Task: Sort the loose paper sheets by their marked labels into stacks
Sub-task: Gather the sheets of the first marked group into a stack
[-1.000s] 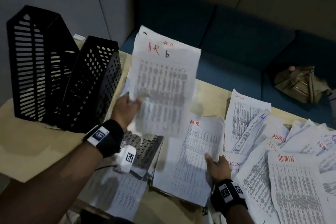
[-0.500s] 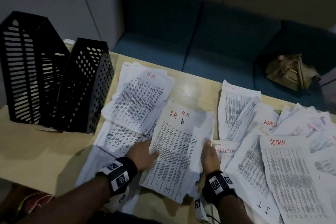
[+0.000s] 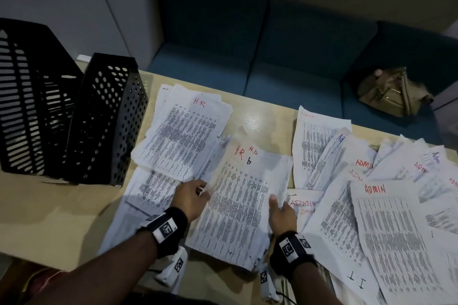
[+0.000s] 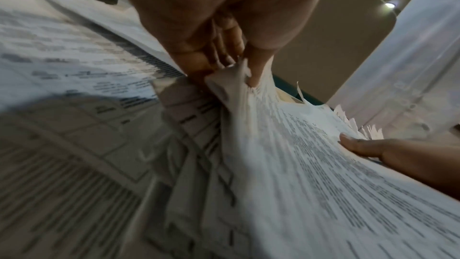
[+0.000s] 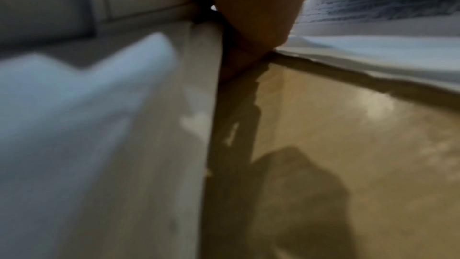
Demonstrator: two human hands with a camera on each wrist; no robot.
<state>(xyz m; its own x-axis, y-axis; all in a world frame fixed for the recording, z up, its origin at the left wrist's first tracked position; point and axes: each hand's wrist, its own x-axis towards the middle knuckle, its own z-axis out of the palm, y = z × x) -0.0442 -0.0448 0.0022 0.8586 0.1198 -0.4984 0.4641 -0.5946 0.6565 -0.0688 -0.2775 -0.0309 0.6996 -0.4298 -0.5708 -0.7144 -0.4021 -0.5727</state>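
The HR bundle (image 3: 238, 195) that we had up in the air a second ago is down on the table (image 3: 62, 205) now, flat in front of us, its top sheet marked H.R in red. Our left hand (image 3: 190, 195) is on its left edge: in the left wrist view, thumb and fingers (image 4: 199, 60) pinch a fanned sheaf of sheet corners, likely to hold the loose pages together while we square them. Our right hand (image 3: 282, 210) sits at the right edge, thumb laid on top of the paper; the rest of its fingers are tucked behind the edge and the right wrist view is blurred, so we cannot tell whether they grasp or just brace. Both hands flanking one bundle looks like tidying.

Just beyond the left hand, a second pile headed H.R (image 3: 183, 131) lies far-left, partly overlapping the bundle — probably where it goes. To the right, well apart across bare tabletop, the ADMIN sheets (image 3: 386, 230) sprawl loosely, one near sheet marked IT (image 3: 357, 282) among them: those still want sorting. Far left stand two black file holders (image 3: 74, 116), upright.
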